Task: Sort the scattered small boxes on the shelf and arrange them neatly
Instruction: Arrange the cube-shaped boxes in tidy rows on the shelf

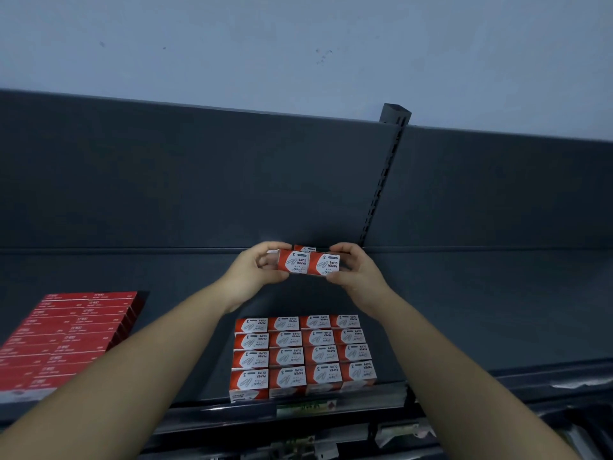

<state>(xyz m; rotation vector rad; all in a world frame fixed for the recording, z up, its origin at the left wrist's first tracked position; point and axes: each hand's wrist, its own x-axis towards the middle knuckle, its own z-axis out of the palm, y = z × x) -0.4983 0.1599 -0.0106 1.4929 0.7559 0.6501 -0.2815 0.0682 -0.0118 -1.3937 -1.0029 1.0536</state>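
Two red-and-white paper clip boxes (309, 262) are held side by side above the dark shelf (464, 310), near its back panel. My left hand (255, 273) grips the left box's end, and my right hand (356, 270) grips the right box's end. Another box of the same kind (304, 249) peeks out behind the pair. Closer to me, a neat block of several paper clip boxes (302, 355) stands in rows at the shelf's front edge.
A stack of flat red boxes (73, 333) lies at the left of the shelf. A slotted upright post (386, 174) divides the grey back panel. Price-tag rails (305, 410) run along the front edge, with lower shelves below.
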